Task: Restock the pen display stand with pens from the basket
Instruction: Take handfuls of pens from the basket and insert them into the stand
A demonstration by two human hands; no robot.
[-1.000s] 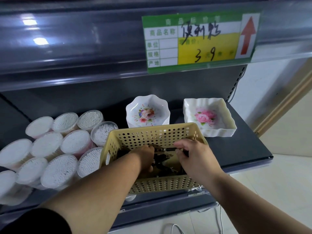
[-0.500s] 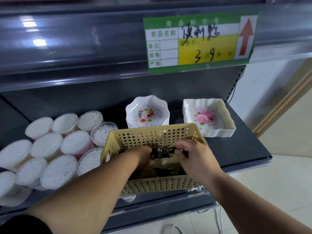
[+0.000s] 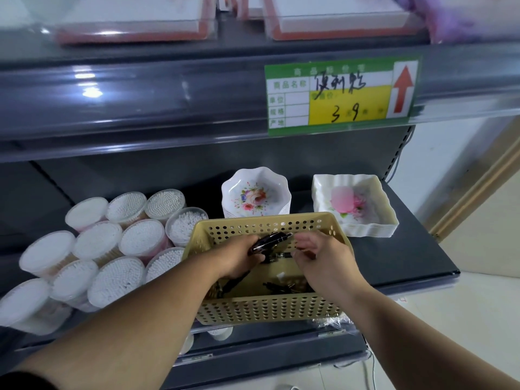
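Head view: left hand (image 3: 239,258) grips dark pen bundle (image 3: 271,241) inside basket (image 3: 267,308); right hand (image 3: 326,260) beside it, fingers curled, grasp unclear. Loose pens (image 3: 281,288) beneath both hands, blurred, partly hidden.

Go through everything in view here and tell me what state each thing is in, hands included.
Tan perforated plastic basket: upright, dark items inside.
Left hand: grips a dark glossy bundle.
Right hand: fingers curled, hold unclear.
Clear round cotton-swab tubs: on their sides, stacked.
White flowered dishes: stacked, top ones empty.
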